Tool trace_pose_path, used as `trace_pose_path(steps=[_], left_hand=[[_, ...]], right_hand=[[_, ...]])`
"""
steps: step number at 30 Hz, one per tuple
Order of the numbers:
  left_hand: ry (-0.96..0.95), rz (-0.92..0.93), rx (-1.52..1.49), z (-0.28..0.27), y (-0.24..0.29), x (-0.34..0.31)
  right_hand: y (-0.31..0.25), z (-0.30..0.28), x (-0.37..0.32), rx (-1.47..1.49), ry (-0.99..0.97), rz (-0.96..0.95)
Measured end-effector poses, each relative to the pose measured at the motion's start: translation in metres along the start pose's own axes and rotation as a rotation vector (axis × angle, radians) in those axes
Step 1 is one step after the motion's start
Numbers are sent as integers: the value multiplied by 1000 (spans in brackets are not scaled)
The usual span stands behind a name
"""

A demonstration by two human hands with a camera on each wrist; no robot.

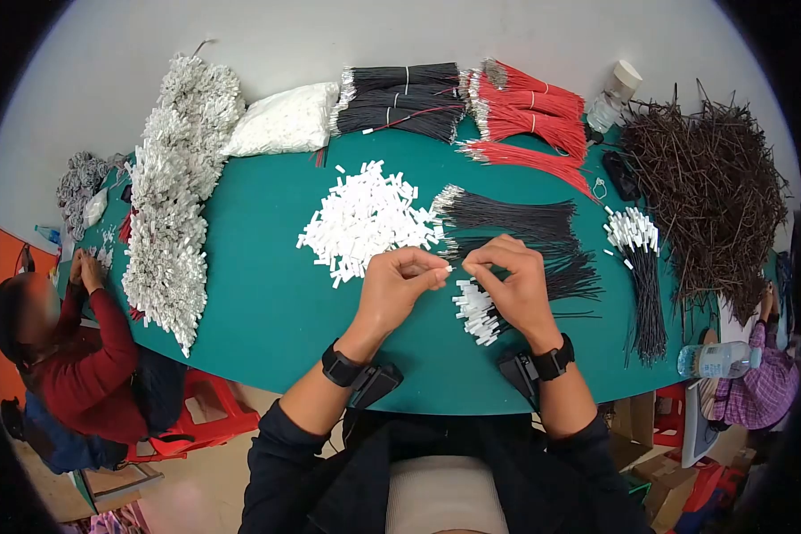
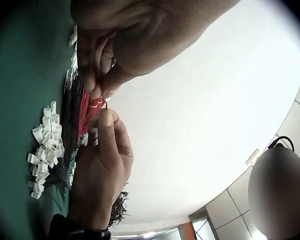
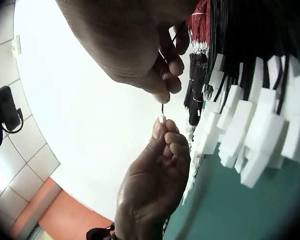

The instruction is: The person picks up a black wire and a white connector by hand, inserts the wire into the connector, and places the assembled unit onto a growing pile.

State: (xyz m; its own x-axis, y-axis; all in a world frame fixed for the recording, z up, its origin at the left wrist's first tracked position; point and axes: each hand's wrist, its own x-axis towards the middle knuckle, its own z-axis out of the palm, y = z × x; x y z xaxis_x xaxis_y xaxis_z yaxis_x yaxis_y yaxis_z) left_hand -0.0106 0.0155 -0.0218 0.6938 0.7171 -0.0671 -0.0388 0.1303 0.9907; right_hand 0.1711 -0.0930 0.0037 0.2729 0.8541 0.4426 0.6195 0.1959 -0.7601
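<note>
Over the green table (image 1: 258, 267), my left hand (image 1: 390, 289) pinches a small white connector housing (image 3: 162, 119) between thumb and forefinger. Facing it, my right hand (image 1: 516, 287) pinches a thin black wire (image 3: 162, 107) close to its end. In the right wrist view the wire end meets the housing at my left fingertips. Beneath my right hand lies a bunch of black wires tipped with white connectors (image 1: 477, 313). Loose white connectors (image 1: 365, 222) form a heap beyond my left hand. Black wires with bare metal ends (image 1: 516, 218) lie just past my right hand.
Tied black wires (image 1: 400, 111) and red wires (image 1: 534, 111) lie along the back beside a white bag (image 1: 285, 120). A tall white connector heap (image 1: 173, 196) stands left, a brown wire pile (image 1: 707, 187) right. A bottle (image 1: 716, 360) lies at the right edge. Other people sit at both sides.
</note>
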Motion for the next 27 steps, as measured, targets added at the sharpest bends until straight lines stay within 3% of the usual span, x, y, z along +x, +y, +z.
trace_pose_path(steps=[4, 19, 23, 25, 27], left_hand=[[-7, 4, -21, -1, -3, 1], [-23, 1, 24, -1, -3, 1], [33, 38, 136, 4, 6, 1], [135, 147, 307, 3, 5, 2], [144, 151, 340, 2, 5, 2]], right_hand=[[0, 0, 0, 96, -33, -5], [-2, -1, 1, 9, -33, -86], [-8, -11, 2, -134, -99, 1], [-7, -15, 2, -194, -102, 29], [-2, -18, 2, -367, 46, -40]])
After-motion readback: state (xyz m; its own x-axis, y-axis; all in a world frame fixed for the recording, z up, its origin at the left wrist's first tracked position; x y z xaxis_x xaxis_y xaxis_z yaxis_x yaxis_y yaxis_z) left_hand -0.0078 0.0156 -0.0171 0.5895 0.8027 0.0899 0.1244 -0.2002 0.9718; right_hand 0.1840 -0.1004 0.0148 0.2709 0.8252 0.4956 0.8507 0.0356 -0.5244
